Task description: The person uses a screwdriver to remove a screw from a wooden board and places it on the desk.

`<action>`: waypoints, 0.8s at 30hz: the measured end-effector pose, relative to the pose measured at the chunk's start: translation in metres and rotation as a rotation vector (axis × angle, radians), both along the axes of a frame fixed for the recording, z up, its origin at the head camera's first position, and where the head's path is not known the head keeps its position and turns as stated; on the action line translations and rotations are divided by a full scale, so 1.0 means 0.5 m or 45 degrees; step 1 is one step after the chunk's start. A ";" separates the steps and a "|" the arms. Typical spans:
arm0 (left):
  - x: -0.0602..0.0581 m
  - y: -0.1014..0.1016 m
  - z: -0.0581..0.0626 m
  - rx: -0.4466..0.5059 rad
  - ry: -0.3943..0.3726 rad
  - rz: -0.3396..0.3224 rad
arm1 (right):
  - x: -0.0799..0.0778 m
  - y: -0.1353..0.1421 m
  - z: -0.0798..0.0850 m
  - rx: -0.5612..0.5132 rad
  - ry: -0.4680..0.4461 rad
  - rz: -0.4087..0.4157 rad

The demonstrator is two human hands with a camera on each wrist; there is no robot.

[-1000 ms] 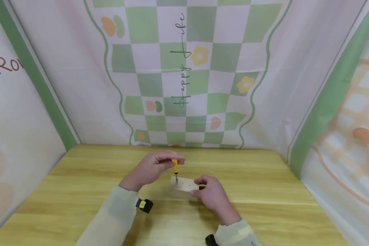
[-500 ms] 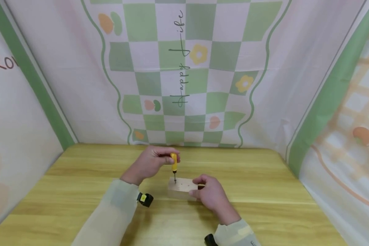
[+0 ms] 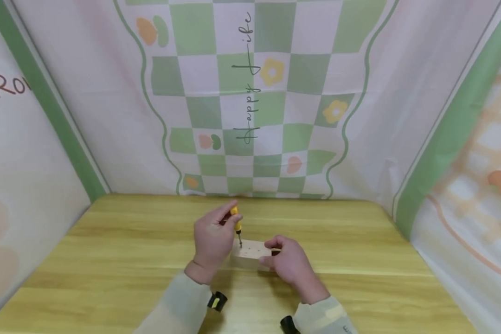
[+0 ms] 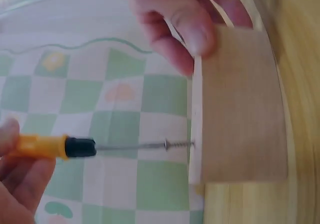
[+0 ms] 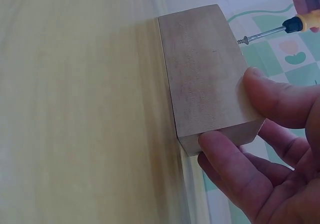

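Pale cloth printed with green and white checks (image 3: 271,111) backs a yellow wood-grain bench (image 3: 359,264) where a person in light sleeves (image 3: 175,301) works with both hands. The bench runs well past the hands to left and right, its rounded far corners in sight and its far edge along the foot of the cloth; the near edge falls outside the head view. On the bench, around its middle, sits a pale rectangular wooden block (image 5: 207,74). A right hand (image 3: 290,260) has its thumb and fingers clamped on the block's right end. A left hand (image 3: 213,236) pinches a yellow-handled screwdriver (image 4: 47,146) with a black collar, the tool nearly upright above the block's left end. Its slim metal shaft meets the head of a small threaded screw (image 4: 178,144) standing in the block's upper face; how deep the screw sits is hidden in the wood. Small dark dots on that face are too small to make out. Left-hand fingers cover the handle's end in the left wrist view, and the right wrist view crops the handle at its edge. A black wrist device (image 3: 288,324) at the right cuff is cut off below.
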State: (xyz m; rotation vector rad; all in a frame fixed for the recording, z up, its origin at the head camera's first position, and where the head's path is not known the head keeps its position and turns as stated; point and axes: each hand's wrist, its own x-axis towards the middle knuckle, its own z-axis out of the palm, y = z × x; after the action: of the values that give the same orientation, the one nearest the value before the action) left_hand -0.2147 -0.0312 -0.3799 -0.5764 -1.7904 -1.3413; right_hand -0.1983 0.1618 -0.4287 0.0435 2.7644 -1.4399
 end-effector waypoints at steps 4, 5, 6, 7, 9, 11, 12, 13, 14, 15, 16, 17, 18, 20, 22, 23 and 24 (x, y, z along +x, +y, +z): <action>-0.015 -0.025 0.008 -0.134 -0.138 -0.268 | 0.002 0.005 0.003 -0.021 0.005 0.013; -0.020 -0.034 0.011 -0.164 -0.212 -0.361 | 0.002 0.005 0.003 -0.026 0.008 0.018; -0.024 -0.043 0.013 -0.185 -0.303 -0.469 | 0.003 0.005 0.004 -0.024 0.012 0.023; -0.029 -0.052 0.016 -0.201 -0.391 -0.578 | 0.003 0.005 0.005 -0.018 0.013 0.023; -0.036 -0.068 0.024 -0.219 -0.547 -0.748 | 0.003 0.004 0.005 -0.014 0.011 0.021; -0.046 -0.084 0.029 -0.232 -0.668 -0.859 | 0.003 0.002 0.005 0.003 0.012 0.017; -0.050 -0.089 0.032 -0.248 -0.701 -0.889 | 0.003 0.002 0.006 0.018 0.013 0.014; -0.053 -0.093 0.035 -0.269 -0.712 -0.898 | 0.003 0.001 0.006 0.025 0.013 0.011; -0.056 -0.097 0.037 -0.297 -0.713 -0.888 | 0.004 0.001 0.006 0.026 0.013 0.011; -0.059 -0.099 0.039 -0.316 -0.715 -0.880 | 0.004 0.001 0.007 0.033 0.015 0.010; -0.063 -0.100 0.041 -0.334 -0.709 -0.878 | 0.004 0.001 0.007 0.042 0.015 0.008; -0.065 -0.100 0.043 -0.348 -0.704 -0.875 | 0.004 0.001 0.006 0.046 0.014 0.005; -0.068 -0.100 0.044 -0.360 -0.703 -0.868 | 0.004 0.001 0.007 0.046 0.010 0.003; -0.072 -0.097 0.045 -0.366 -0.701 -0.863 | 0.003 0.001 0.006 0.044 0.000 -0.002; -0.075 -0.093 0.045 -0.351 -0.699 -0.860 | 0.002 0.001 0.006 0.045 -0.008 -0.010; -0.074 -0.090 0.045 -0.337 -0.701 -0.854 | 0.002 0.001 0.007 0.048 -0.004 -0.006; -0.073 -0.087 0.045 -0.315 -0.701 -0.847 | 0.001 0.001 0.007 0.048 -0.006 -0.009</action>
State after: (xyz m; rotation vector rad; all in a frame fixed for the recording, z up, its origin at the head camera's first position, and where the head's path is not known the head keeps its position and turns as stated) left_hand -0.2514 -0.0747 -0.3572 -1.0859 -2.3474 -1.8625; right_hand -0.1975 0.1622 -0.4251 0.0570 2.7903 -1.3879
